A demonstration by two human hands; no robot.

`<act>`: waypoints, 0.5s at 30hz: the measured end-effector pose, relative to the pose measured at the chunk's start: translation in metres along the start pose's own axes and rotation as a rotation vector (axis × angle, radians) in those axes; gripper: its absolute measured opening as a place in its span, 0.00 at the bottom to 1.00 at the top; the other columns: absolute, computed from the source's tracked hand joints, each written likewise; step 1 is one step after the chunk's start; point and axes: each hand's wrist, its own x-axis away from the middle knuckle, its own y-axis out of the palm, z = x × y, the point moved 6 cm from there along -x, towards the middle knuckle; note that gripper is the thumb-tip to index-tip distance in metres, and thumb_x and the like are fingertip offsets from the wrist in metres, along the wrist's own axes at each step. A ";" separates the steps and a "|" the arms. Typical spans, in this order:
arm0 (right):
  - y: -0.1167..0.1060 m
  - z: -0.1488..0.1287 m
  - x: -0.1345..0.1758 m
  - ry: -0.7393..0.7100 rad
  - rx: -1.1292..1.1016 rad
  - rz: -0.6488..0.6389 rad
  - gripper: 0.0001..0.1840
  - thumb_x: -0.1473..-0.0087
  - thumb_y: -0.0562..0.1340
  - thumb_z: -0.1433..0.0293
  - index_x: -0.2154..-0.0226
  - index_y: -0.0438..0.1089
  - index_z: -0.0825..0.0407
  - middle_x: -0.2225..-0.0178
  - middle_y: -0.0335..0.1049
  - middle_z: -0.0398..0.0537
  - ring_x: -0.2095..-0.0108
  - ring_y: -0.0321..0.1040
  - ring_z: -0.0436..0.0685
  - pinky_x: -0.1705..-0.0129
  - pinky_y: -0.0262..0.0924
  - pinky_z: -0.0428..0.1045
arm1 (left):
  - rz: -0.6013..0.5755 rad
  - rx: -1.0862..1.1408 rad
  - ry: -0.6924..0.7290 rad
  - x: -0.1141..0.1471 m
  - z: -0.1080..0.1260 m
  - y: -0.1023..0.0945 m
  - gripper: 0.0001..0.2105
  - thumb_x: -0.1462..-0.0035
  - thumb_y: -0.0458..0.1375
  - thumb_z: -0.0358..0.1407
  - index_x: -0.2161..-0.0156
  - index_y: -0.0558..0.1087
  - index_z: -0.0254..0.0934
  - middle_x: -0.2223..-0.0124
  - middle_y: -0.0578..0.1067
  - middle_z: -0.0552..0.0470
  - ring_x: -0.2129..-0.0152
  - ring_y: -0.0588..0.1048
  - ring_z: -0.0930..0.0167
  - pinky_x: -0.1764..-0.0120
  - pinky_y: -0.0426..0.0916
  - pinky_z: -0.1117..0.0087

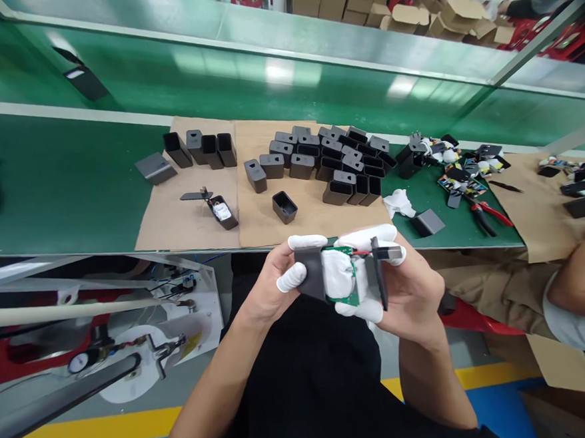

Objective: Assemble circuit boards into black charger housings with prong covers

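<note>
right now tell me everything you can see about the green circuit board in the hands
The green circuit board is held over the person's lap, just below the table edge. Only slivers of green show, at its top and bottom edges, because white-capped fingertips cover its middle. A thin red wire runs by its top edge. It sits between a dark grey housing gripped by the left hand and a dark end plate gripped by the right hand. Its components cannot be made out.
</note>
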 end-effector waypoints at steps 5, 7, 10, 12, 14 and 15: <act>0.000 0.001 0.002 -0.026 0.036 -0.012 0.35 0.48 0.81 0.68 0.39 0.76 0.46 0.50 0.80 0.55 0.52 0.78 0.69 0.55 0.76 0.63 | 0.006 -0.060 0.000 0.001 0.002 0.001 0.22 0.41 0.75 0.51 0.46 0.86 0.44 0.48 0.87 0.44 0.49 0.85 0.59 0.45 0.80 0.63; -0.001 0.002 0.003 -0.021 0.041 -0.009 0.34 0.47 0.81 0.66 0.40 0.76 0.45 0.51 0.80 0.55 0.52 0.79 0.70 0.55 0.77 0.63 | 0.013 -0.074 0.010 0.002 0.004 0.001 0.22 0.40 0.75 0.51 0.45 0.86 0.43 0.46 0.86 0.43 0.47 0.84 0.58 0.43 0.79 0.62; -0.005 0.003 0.007 -0.011 0.033 0.046 0.35 0.48 0.82 0.63 0.40 0.76 0.45 0.52 0.80 0.55 0.53 0.79 0.70 0.55 0.79 0.64 | 0.012 -0.039 -0.012 0.003 0.002 0.001 0.23 0.41 0.75 0.52 0.45 0.85 0.44 0.45 0.86 0.43 0.48 0.85 0.57 0.47 0.80 0.62; -0.011 0.001 0.010 -0.019 0.011 0.112 0.37 0.50 0.83 0.62 0.39 0.77 0.45 0.51 0.80 0.56 0.54 0.80 0.71 0.57 0.80 0.65 | 0.019 -0.009 -0.038 0.005 0.001 -0.001 0.25 0.41 0.74 0.54 0.44 0.84 0.45 0.46 0.86 0.43 0.50 0.85 0.57 0.49 0.81 0.61; -0.017 -0.004 0.011 -0.029 -0.009 0.159 0.38 0.50 0.83 0.63 0.38 0.78 0.44 0.50 0.81 0.56 0.55 0.80 0.72 0.58 0.80 0.67 | 0.042 0.003 -0.054 0.006 0.000 -0.005 0.26 0.42 0.74 0.56 0.43 0.84 0.45 0.48 0.86 0.44 0.50 0.86 0.56 0.49 0.81 0.60; -0.018 -0.004 0.011 -0.012 -0.009 0.153 0.38 0.50 0.83 0.63 0.38 0.78 0.42 0.49 0.81 0.55 0.54 0.80 0.72 0.58 0.80 0.67 | 0.054 0.002 -0.056 0.006 0.000 -0.007 0.27 0.42 0.74 0.56 0.44 0.84 0.45 0.49 0.86 0.44 0.49 0.86 0.55 0.48 0.81 0.59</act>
